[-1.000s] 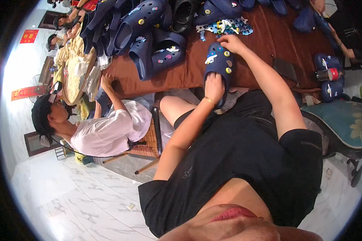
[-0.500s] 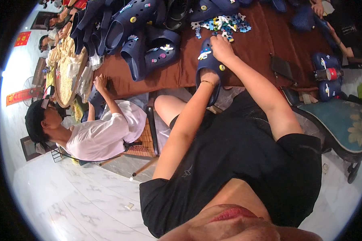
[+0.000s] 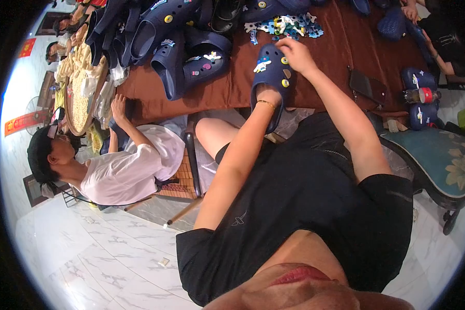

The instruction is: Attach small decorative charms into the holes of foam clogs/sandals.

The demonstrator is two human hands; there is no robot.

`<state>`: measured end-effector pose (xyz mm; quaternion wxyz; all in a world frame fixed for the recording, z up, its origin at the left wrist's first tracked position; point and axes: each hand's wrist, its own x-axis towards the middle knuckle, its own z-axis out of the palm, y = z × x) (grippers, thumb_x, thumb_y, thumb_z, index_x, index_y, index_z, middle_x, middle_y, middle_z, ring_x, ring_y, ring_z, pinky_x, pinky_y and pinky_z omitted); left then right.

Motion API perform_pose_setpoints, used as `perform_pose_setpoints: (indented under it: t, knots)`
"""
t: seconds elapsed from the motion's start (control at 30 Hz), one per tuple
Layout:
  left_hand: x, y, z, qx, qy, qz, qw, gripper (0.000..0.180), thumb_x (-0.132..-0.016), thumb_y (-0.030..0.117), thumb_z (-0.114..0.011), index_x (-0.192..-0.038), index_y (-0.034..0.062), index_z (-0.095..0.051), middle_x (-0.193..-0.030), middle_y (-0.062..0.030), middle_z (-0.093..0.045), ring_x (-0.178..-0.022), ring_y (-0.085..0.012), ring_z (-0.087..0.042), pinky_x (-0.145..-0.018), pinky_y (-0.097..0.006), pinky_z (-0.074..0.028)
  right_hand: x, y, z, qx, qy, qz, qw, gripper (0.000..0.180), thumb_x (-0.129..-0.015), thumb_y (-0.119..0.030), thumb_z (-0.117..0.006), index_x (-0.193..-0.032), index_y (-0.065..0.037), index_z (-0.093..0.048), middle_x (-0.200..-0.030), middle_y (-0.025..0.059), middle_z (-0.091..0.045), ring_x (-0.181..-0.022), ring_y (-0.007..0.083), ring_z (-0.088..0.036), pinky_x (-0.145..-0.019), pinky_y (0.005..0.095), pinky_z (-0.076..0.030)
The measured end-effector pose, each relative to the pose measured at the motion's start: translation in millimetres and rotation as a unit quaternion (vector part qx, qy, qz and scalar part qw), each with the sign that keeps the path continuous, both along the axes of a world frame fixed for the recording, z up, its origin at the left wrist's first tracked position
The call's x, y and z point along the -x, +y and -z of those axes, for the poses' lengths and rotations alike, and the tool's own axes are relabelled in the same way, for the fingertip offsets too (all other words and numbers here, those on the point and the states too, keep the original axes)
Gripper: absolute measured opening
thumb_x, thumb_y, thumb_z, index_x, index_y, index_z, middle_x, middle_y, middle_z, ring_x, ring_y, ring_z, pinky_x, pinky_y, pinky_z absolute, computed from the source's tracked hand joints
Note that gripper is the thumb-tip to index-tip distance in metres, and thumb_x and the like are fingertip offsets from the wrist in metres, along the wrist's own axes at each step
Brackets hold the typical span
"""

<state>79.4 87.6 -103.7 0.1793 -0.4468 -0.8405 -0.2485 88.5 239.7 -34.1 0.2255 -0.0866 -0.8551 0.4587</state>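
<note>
A navy foam clog (image 3: 268, 64) is raised over the near edge of the brown-covered table, toe pointing away. My left hand (image 3: 268, 94) is pushed into its opening and holds it from inside; the fingers are hidden. White and yellow charms sit on the clog's upper, with a round yellow charm (image 3: 284, 60) near the toe. At the toe's right side is my right hand (image 3: 297, 56), fingers bent and drawn together against the clog. Whatever lies between these fingertips is too small to make out. Just beyond lies a pile of blue, white and yellow charms (image 3: 289, 26).
More navy clogs (image 3: 201, 62) are heaped at the left of the brown cloth (image 3: 341, 46). A dark pouch (image 3: 367, 87) and a cola bottle (image 3: 421, 95) lie to the right. A person in white (image 3: 124, 163) sits at left; another person's hands (image 3: 433, 46) are at the far right.
My right hand has shifted slightly right and off the clog's upper, uncovering charms near the toe. The clog on my left hand has tilted a little and moved slightly away.
</note>
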Motion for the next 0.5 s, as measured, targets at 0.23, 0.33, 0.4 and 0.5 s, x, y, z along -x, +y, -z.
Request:
perform_pose_setpoints:
  t: [0.23, 0.33, 0.4, 0.5]
  knots:
    - [-5, 10, -41, 0.109, -0.104, -0.025, 0.988, 0.048, -0.081, 0.027, -0.046, -0.124, 0.0063, -0.041, -0.128, -0.0159, -0.041, -0.120, -0.0301, -0.037, -0.100, -0.039, -0.029, 14, -17, -12, -0.296, -0.088, -0.208, 0.928, 0.038, -0.071, 0.003, -0.049, -0.106, -0.007, -0.058, -0.119, 0.0080, -0.051, -0.104, 0.0278, -0.050, -0.089, 0.0360, -0.041]
    - [-1, 13, -44, 0.105, -0.116, -0.015, 0.988, 0.044, -0.080, 0.026, -0.047, -0.119, 0.0061, -0.044, -0.123, -0.0153, -0.046, -0.116, -0.0302, -0.041, -0.097, -0.039, -0.031, 16, -13, -11, -0.270, -0.061, -0.232, 0.932, 0.034, -0.072, 0.005, -0.049, -0.103, -0.005, -0.056, -0.112, 0.0103, -0.052, -0.101, 0.0296, -0.050, -0.088, 0.0366, -0.041]
    - [2, 15, -47, 0.112, -0.133, -0.005, 0.985, 0.043, -0.079, 0.025, -0.048, -0.117, 0.0061, -0.046, -0.120, -0.0150, -0.047, -0.115, -0.0303, -0.043, -0.096, -0.040, -0.032, 15, -14, -13, -0.200, -0.072, -0.233, 0.949, 0.024, -0.072, 0.005, -0.049, -0.095, -0.003, -0.054, -0.101, 0.0125, -0.053, -0.097, 0.0321, -0.050, -0.083, 0.0387, -0.041]
    - [4, 12, -46, 0.148, -0.197, -0.001, 0.969, 0.041, -0.077, 0.024, -0.049, -0.114, 0.0065, -0.048, -0.116, -0.0143, -0.050, -0.113, -0.0303, -0.044, -0.094, -0.040, -0.034, 7, -16, -15, -0.152, -0.070, -0.201, 0.965, 0.015, -0.073, 0.001, -0.051, -0.088, -0.003, -0.050, -0.092, 0.0142, -0.051, -0.093, 0.0344, -0.050, -0.079, 0.0395, -0.041]
